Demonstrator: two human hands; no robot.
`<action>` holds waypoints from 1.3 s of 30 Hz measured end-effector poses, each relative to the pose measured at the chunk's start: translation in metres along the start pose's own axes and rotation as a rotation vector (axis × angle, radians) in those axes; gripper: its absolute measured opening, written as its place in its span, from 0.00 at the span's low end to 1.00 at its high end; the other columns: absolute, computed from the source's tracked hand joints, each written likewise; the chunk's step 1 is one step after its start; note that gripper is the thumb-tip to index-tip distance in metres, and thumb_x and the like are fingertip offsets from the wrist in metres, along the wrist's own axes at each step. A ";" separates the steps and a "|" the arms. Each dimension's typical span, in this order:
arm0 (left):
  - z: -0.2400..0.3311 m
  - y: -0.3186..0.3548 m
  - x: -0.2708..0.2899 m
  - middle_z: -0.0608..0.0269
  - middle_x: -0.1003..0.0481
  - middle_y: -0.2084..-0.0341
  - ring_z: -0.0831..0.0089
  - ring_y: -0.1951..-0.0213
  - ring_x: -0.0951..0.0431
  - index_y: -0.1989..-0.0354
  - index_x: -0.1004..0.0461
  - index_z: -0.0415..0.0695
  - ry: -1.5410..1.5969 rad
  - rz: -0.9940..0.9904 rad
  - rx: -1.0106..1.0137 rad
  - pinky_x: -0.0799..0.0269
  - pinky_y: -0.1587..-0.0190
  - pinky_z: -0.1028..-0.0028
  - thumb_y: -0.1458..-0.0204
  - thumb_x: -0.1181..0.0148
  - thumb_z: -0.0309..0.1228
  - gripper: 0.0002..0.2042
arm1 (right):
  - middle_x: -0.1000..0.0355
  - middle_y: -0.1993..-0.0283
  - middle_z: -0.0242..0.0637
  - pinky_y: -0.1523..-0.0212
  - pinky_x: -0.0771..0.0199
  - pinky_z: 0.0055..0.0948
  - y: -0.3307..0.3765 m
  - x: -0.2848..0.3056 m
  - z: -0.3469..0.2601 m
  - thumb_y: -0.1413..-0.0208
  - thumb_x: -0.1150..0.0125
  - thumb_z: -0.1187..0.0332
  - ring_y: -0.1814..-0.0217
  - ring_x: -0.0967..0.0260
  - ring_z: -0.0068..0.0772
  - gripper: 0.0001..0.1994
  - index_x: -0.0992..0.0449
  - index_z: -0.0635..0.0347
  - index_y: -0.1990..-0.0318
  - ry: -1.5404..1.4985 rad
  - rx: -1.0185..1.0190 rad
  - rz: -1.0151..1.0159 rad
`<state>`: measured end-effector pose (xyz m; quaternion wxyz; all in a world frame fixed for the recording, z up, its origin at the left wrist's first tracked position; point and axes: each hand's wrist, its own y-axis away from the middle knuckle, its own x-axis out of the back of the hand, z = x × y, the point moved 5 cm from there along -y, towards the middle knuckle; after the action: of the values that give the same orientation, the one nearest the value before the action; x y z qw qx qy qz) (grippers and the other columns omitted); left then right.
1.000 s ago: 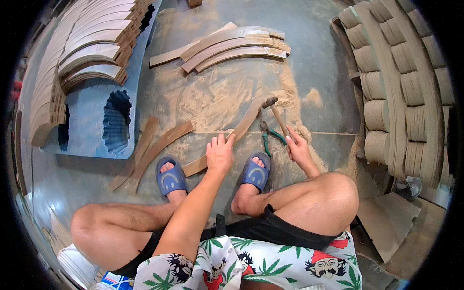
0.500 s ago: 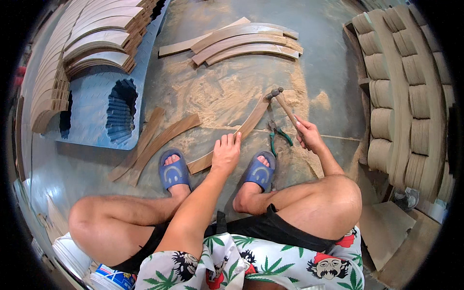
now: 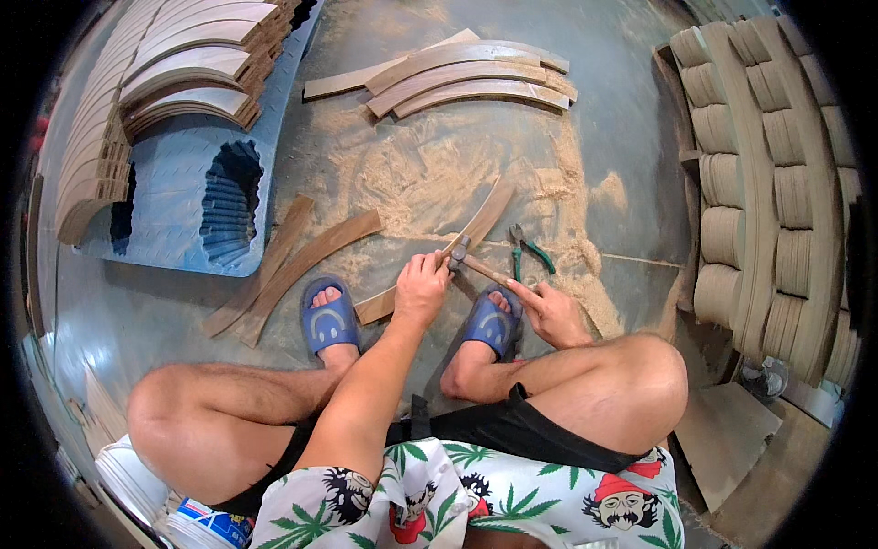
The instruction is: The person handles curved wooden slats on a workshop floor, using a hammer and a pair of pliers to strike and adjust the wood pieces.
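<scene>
My left hand (image 3: 422, 285) is closed around the middle of a curved wooden strip (image 3: 490, 212), which slants from between my feet up to the right over the sawdust. Gripped by its wooden handle, a hammer (image 3: 482, 267) is in my right hand (image 3: 547, 309). Its dark metal head lies right by my left fingers, over the strip's edge; whether it touches the wood I cannot tell. Just right of the strip, green-handled pliers (image 3: 529, 252) rest on the floor with their handles spread.
Several curved strips (image 3: 471, 78) are heaped ahead, and two more strips (image 3: 311, 265) lie left of my feet. A blue plastic pallet (image 3: 183, 247) carries stacked curved pieces (image 3: 183, 78). Bundled wooden pieces (image 3: 718, 178) stand at the right. Sawdust (image 3: 412, 174) covers the floor ahead.
The hammer has come from the strip's far end down toward my left hand, its head now beside my fingers. My right hand has moved down and left. The strip stays nearly in place.
</scene>
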<state>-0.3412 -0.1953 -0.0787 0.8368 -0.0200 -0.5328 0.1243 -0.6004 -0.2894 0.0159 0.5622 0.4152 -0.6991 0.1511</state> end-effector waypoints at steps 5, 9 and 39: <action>0.000 -0.002 -0.001 0.64 0.16 0.45 0.58 0.49 0.19 0.45 0.14 0.51 0.008 0.057 -0.015 0.17 0.47 0.59 0.42 0.24 0.37 0.17 | 0.24 0.61 0.45 0.66 0.19 0.51 -0.027 0.006 0.042 0.27 0.38 0.67 0.67 0.21 0.54 0.32 0.28 0.24 0.19 0.068 -0.102 0.219; 0.003 0.000 0.001 0.64 0.16 0.44 0.59 0.52 0.19 0.45 0.13 0.53 0.018 0.065 -0.020 0.17 0.50 0.59 0.42 0.24 0.37 0.16 | 0.15 0.58 0.44 0.62 0.18 0.46 -0.041 0.051 0.111 0.23 0.41 0.66 0.65 0.20 0.39 0.29 0.27 0.33 0.18 -0.312 -0.659 0.366; 0.002 -0.002 0.008 0.66 0.15 0.47 0.60 0.55 0.20 0.48 0.11 0.53 0.062 0.105 0.002 0.17 0.53 0.59 0.44 0.22 0.35 0.15 | 0.28 0.75 0.27 0.82 0.37 0.27 -0.061 0.072 0.127 0.19 0.39 0.56 0.82 0.37 0.19 0.26 0.26 0.46 0.18 -1.029 -0.675 -0.166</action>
<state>-0.3399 -0.1952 -0.0703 0.8453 -0.0507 -0.5048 0.1678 -0.6407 -0.4421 0.0246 0.2632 0.2869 -0.8551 -0.3423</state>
